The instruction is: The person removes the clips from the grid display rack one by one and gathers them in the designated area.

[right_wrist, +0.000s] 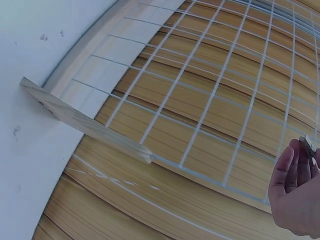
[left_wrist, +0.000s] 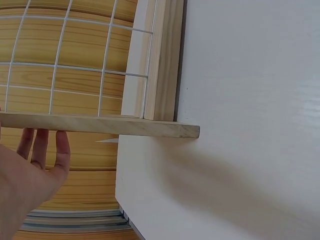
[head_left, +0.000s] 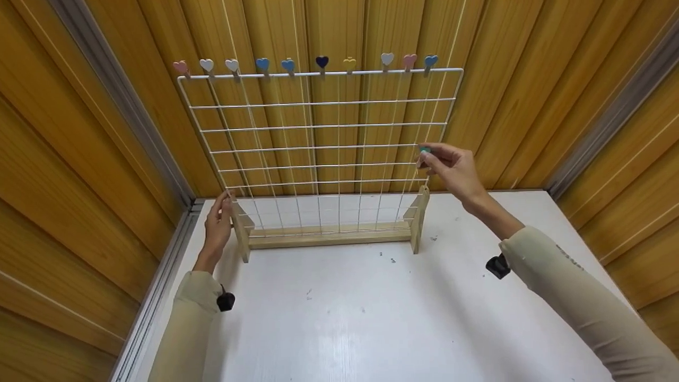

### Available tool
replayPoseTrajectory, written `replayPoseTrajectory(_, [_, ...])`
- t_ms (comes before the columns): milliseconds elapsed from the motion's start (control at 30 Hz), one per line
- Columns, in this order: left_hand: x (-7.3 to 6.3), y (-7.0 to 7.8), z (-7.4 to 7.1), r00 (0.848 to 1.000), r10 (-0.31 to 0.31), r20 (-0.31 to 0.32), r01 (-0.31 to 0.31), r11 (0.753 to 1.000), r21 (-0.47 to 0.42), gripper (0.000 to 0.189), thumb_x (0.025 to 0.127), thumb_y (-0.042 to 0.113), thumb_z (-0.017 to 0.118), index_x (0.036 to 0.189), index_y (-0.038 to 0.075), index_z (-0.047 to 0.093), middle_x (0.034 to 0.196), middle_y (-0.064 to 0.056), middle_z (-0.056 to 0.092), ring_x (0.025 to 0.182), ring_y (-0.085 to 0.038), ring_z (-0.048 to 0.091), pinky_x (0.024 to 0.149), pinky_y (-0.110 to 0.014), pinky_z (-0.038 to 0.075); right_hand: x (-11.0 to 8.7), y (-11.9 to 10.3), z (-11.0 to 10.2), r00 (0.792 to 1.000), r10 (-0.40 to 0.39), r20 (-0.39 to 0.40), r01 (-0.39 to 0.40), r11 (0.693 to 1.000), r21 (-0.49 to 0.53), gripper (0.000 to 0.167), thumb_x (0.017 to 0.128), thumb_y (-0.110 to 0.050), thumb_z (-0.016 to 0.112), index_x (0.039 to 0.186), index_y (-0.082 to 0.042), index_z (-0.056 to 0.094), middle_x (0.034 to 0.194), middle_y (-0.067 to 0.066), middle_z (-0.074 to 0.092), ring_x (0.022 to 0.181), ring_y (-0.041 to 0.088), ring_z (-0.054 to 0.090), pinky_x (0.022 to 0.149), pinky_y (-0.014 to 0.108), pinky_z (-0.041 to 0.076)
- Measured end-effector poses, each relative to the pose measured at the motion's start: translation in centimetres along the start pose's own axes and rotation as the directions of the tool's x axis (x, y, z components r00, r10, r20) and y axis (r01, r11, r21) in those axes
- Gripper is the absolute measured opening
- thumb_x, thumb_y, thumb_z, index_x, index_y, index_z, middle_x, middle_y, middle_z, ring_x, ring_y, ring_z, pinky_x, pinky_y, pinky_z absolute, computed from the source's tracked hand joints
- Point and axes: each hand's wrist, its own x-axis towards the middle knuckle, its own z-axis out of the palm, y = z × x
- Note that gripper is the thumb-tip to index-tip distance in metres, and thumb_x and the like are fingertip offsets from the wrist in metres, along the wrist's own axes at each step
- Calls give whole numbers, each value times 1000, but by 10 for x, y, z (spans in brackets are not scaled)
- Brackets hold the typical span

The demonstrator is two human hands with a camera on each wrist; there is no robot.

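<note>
A white wire grid (head_left: 366, 72) stands upright in a wooden stand (head_left: 329, 240). My left hand (head_left: 217, 225) grips the upper part of the stand's left side piece (left_wrist: 125, 126), with several fingertips against its outer face. Near the grid's right edge, my right hand (head_left: 459, 172) pinches a small clip (head_left: 424, 150) with a teal top between thumb and fingers. The right wrist view shows this clip (right_wrist: 308, 147) at the frame's edge, overlapping the wires. Several heart-topped clips stand along the top wire, among them a pink one (head_left: 181, 66) and a dark blue one (head_left: 322, 61).
The stand rests on a white table (head_left: 339, 313) near its back edge. Yellow wood-look panels (head_left: 525, 95) rise behind and on both sides, with grey metal rails (head_left: 119, 74) at the corners. Black wrist cameras are worn at both cuffs.
</note>
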Motion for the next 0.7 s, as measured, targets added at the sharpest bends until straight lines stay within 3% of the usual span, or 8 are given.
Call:
replayPoseTrajectory(233, [-9,15,-3,999,-11,34,13,999,-52,54,114,31,27,165,15,18,169,-19,22,153,-40,28,120,-59,34,-9,26,15,994,83,65,-81,996,-25,33,104,-5,58,135,7,61,97,-11,72,91,10,73,81,19,59])
replayPoseTrajectory(500, [0,-5,-2,1000,16,-2,-16,1000,-10,57,112,45,27,165,24,21,168,-14,25,152,-37,31,119,-58,37,-21,51,37,983,136,122,-131,990,-51,32,104,-9,60,132,4,64,100,8,75,81,6,73,75,23,61])
replayPoseTrajectory(700, [4,-8,-2,1000,21,-3,-21,1000,-19,58,112,46,29,165,24,22,168,-14,26,151,-37,32,119,-59,37,-30,68,48,970,184,159,-177,983,-56,31,103,-8,60,132,3,64,109,20,75,80,6,74,74,22,61])
